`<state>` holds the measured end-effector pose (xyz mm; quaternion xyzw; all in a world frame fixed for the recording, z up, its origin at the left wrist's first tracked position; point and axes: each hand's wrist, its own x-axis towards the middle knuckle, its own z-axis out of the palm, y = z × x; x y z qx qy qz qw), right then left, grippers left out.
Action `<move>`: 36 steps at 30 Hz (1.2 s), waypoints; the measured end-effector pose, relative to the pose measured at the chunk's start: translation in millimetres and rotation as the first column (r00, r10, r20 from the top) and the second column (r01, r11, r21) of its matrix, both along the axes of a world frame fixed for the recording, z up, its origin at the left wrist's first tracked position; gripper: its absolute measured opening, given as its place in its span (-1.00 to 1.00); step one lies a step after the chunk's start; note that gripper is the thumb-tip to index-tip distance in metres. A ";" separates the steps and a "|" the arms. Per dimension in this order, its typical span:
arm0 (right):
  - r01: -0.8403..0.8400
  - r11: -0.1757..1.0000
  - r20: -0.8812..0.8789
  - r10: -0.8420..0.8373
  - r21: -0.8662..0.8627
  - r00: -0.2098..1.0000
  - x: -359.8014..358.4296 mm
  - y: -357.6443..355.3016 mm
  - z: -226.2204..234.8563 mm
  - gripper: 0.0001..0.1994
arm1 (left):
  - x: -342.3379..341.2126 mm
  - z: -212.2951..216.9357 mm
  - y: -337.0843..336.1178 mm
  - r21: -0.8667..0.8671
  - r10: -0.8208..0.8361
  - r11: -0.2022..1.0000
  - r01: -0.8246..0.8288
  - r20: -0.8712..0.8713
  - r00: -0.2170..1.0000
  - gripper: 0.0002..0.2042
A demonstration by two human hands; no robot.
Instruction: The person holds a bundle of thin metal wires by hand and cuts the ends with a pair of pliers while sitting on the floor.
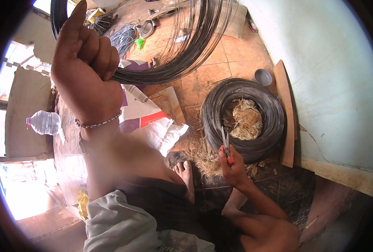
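My left hand (pixel 85 63) is raised close to the camera, fist closed around a bundle of thin dark wire loops (pixel 186 46) that arc up and to the right. A beaded bracelet sits on that wrist. My right hand (pixel 232 164) reaches low toward the floor and grips pliers with red handles (pixel 225 145), their tips resting on a large coil of black wire (pixel 245 115). The coil lies flat on the tiled floor with dry straw-like packing (pixel 246 119) in its centre. My bare feet (pixel 185 172) rest just left of the coil.
A wooden board (pixel 286 113) leans along the pale wall to the right of the coil, with a small metal bowl (pixel 263 77) behind it. White and purple sacks (pixel 146 117) lie on the floor. A plastic water bottle (pixel 44 122) is at left. Blue wires and tools clutter the back.
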<state>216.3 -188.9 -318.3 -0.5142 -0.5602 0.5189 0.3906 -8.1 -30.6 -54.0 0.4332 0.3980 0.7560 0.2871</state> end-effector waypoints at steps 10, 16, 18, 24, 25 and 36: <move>0.036 0.997 -0.026 -0.038 -0.067 0.999 9.5 -10.6 -17.5 -0.84 | 9.5 -2.3 -1.4 0.092 0.098 0.992 -0.089 -0.091 0.991 -0.69; -0.158 0.964 -0.295 0.089 -0.216 0.951 12.6 -4.7 -4.2 -0.84 | 3.9 -2.0 0.0 0.053 0.042 0.998 -0.040 -0.045 0.998 -0.71; -0.205 0.936 -0.453 0.055 -0.288 0.890 13.4 -3.9 -3.4 -0.84 | 8.2 -1.8 0.4 0.033 0.058 0.998 -0.056 -0.054 0.997 -0.71; -0.192 0.981 -0.065 0.190 -0.023 0.980 22.0 -1.7 -7.8 -0.81 | 3.3 -1.4 0.6 0.028 -0.003 1.000 0.004 -0.049 0.999 -0.71; -0.177 0.984 0.094 0.176 0.001 0.980 23.6 1.7 2.6 -0.81 | 2.4 -2.9 0.6 0.039 -0.042 0.998 0.044 -0.057 0.998 -0.71; -0.145 0.917 -0.071 0.128 -0.370 0.989 33.9 -4.2 -17.0 -0.76 | 10.7 -6.5 5.7 -0.014 0.070 0.997 -0.071 -0.096 0.993 -0.76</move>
